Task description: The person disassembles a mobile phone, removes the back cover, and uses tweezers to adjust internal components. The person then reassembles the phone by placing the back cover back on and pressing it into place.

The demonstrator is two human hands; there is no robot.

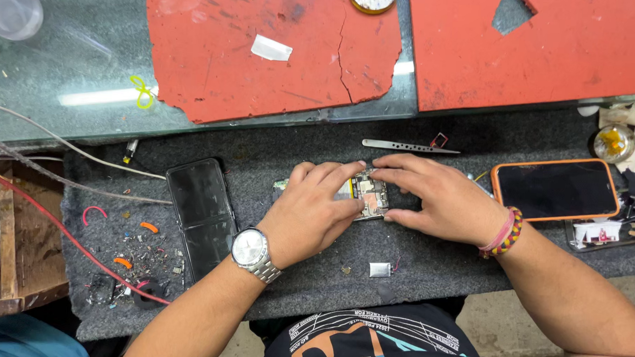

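Note:
An opened phone (368,193) with its circuit parts bare lies on the dark grey mat (427,260), mostly hidden under both hands. My left hand (313,210), with a silver wristwatch, covers its left part, the forefinger stretched over the top edge. My right hand (436,197), wearing bead and thread bracelets, presses fingertips on its right end and thumb at the lower edge. A small silver part (380,269) lies on the mat just below the hands.
Metal tweezers (406,146) lie above the hands. A black phone screen (202,213) lies left, an orange-cased phone (556,189) right. Red mats (266,43) sit on the glass top. Screws, wire bits and cables clutter the left; a small round tin (613,142) stands far right.

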